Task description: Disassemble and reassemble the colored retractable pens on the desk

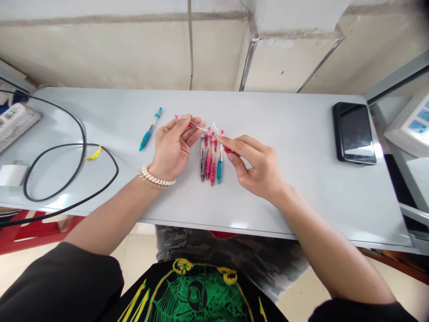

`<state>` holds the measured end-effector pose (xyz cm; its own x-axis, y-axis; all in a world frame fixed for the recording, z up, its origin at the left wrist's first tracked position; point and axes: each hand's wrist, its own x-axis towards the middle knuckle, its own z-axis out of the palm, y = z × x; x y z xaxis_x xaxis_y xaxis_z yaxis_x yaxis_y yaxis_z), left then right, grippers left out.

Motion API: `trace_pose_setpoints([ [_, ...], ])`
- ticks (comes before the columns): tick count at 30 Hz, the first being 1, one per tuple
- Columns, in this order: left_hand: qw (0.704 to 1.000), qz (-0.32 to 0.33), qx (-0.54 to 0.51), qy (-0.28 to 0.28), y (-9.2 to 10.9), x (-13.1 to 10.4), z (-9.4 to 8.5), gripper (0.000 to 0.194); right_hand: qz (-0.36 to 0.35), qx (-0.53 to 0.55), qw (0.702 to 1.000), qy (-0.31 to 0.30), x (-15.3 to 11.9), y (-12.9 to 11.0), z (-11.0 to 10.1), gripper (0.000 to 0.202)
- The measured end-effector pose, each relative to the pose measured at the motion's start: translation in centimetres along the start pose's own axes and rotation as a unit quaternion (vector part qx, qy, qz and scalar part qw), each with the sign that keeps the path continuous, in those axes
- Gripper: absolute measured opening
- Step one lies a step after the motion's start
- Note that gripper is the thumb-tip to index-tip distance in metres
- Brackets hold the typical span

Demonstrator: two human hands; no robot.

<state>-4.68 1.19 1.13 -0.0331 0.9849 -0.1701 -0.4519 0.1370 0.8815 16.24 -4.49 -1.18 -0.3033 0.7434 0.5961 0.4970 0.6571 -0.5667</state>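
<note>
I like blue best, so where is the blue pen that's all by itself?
In the head view the lone teal pen lies on the table, out past the left hand on its left side, between that hand and the looped black cable.

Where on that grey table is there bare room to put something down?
The widest bare patch lies between the right hand and the black phone. Another lies between the lone teal pen and the looped black cable. The strip along the wall is bare too. It is crowded at the middle, where both hands meet over the row of pens.
</note>
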Motion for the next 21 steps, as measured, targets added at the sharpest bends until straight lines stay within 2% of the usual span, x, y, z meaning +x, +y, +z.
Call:
trace_pose_setpoints([
  [3,1.0,-0.005,-0.013,-0.012,0.0,-0.1,0.0,0.027,0.001,0.006,1.0,0.002,-0.1,0.0,0.0,0.049],
  [8,1.0,-0.006,-0.012,-0.012,0.0,0.1,-0.1,0.021,-0.023,0.01,1.0,0.019,0.0,0.0,0.1,0.047],
  [15,0.996,-0.087,-0.014,0.008,1.0,-0.2,0.6,0.017,-0.018,0.005,0.999,0.031,0.0,-0.1,0.3,0.051],
  [21,0.994,-0.105,0.001,0.006,1.2,-0.2,0.6,0.018,-0.002,-0.002,1.0,0.02,-0.1,0.0,0.2,0.05],
])
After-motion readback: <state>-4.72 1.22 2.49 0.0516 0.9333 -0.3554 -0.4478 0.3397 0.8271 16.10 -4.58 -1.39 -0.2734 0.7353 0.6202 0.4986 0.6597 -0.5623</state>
